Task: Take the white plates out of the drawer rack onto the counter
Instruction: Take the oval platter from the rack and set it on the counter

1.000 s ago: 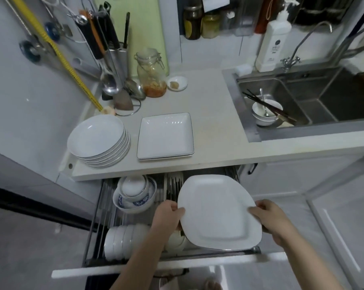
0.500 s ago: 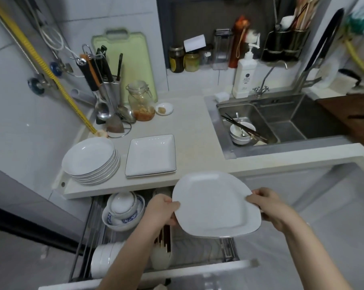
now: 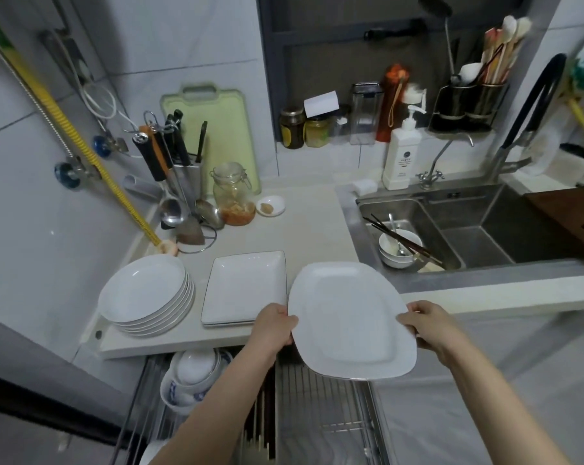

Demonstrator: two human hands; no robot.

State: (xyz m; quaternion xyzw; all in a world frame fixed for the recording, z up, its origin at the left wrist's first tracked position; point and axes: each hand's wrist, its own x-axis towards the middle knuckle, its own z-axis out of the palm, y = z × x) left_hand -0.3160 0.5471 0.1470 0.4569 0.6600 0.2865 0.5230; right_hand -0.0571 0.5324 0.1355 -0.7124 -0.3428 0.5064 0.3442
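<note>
White plate (image 3: pixel 351 318), rounded-square, glossy, lower centre of frame: your left hand (image 3: pixel 274 325) pinches left rim, right hand (image 3: pixel 428 325) pinches right rim, fingers curled, undersides hidden. Plate tilted, far edge over counter (image 3: pixel 312 223) lip, near edge over drawer rack (image 3: pixel 320 411). Counter pale, matte; tiled walls, steel sink (image 3: pixel 428 213) at right. Left of frame: round plate stack (image 3: pixel 146 293), square plates (image 3: pixel 247 286) beside it. Rack wire steel, bowls (image 3: pixel 193 374) inside, lower part cut off by frame.
</note>
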